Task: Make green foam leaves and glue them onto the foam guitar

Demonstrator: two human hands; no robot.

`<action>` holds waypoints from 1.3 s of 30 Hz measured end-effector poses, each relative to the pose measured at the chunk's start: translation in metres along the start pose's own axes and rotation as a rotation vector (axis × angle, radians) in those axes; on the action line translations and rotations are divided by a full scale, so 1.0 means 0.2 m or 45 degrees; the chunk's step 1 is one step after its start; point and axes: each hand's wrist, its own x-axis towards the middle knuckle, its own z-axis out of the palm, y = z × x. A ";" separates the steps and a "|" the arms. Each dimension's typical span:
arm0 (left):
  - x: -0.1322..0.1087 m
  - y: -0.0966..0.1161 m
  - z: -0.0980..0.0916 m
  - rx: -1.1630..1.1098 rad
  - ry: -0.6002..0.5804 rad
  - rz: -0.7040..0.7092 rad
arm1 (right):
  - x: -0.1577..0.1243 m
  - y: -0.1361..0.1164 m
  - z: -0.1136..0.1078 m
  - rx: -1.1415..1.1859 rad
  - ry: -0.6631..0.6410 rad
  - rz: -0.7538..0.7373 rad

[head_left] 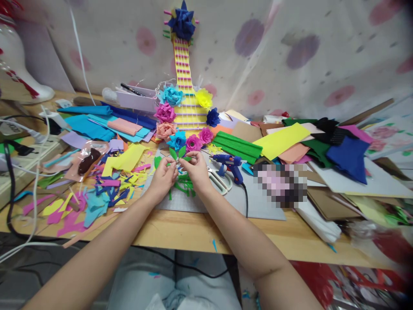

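Note:
In the head view my left hand (163,177) and my right hand (196,171) meet over a grey cutting mat (258,206), fingertips pinched close together. Between them stands a green paper leaf sprig (181,152), its leaves rising above the fingers and its lower part hidden by them. Cut green paper strips (184,186) lie on the mat beneath my hands. Right of my right hand are scissors (222,183) with pale handles and a blue glue gun (230,162). Just beyond my hands stands a yellow paper guitar (186,101) edged with colourful paper flowers.
Colourful paper scraps (112,185) cover the table's left side. Folded blue paper (87,125) lies behind them, near a power strip (26,165) with cables. On the right are green crepe paper (238,145), yellow paper (280,140) and cardboard (334,204). A patterned curtain (290,51) hangs behind.

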 end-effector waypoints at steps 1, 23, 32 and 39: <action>0.00 0.00 0.00 -0.005 -0.001 0.003 | 0.00 0.00 0.00 0.001 -0.001 0.001; 0.01 -0.01 -0.03 0.012 0.094 -0.008 | -0.21 -0.39 -0.68 -1.669 -0.363 0.064; 0.00 -0.01 -0.04 0.042 0.102 -0.007 | 0.01 -0.17 -0.81 -1.474 -0.008 -0.240; 0.01 -0.01 -0.03 0.044 0.114 -0.001 | 0.05 -0.07 -0.76 -1.163 0.245 -0.102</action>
